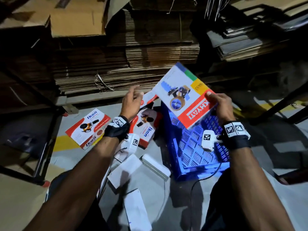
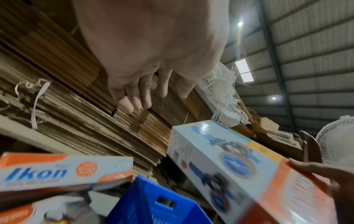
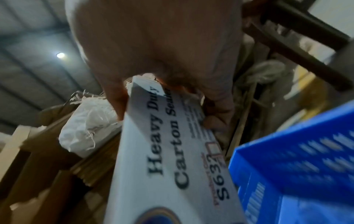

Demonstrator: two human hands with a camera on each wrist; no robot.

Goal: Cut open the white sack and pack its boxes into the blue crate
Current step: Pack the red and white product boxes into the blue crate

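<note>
My right hand (image 1: 218,104) grips a white and red Khyati box (image 1: 183,95) by its near corner and holds it tilted above the blue crate (image 1: 196,147). The right wrist view shows the box's side (image 3: 168,159) pinched between thumb and fingers, the crate wall (image 3: 298,166) beside it. My left hand (image 1: 132,100) hovers with fingers spread and holds nothing, just left of the box (image 2: 229,166). Below it an Ikon box (image 1: 146,127) leans against the crate. Another Ikon box (image 1: 88,129) lies flat on the floor to the left. The white sack (image 3: 86,128) sits further back.
Stacks of flattened cardboard (image 1: 126,60) fill the shelving ahead. Dark metal rack legs (image 1: 45,144) stand at the left and right. Flat white boxes (image 1: 155,165) and papers lie on the floor between my knees. A yellow floor line (image 1: 66,142) runs under the left Ikon box.
</note>
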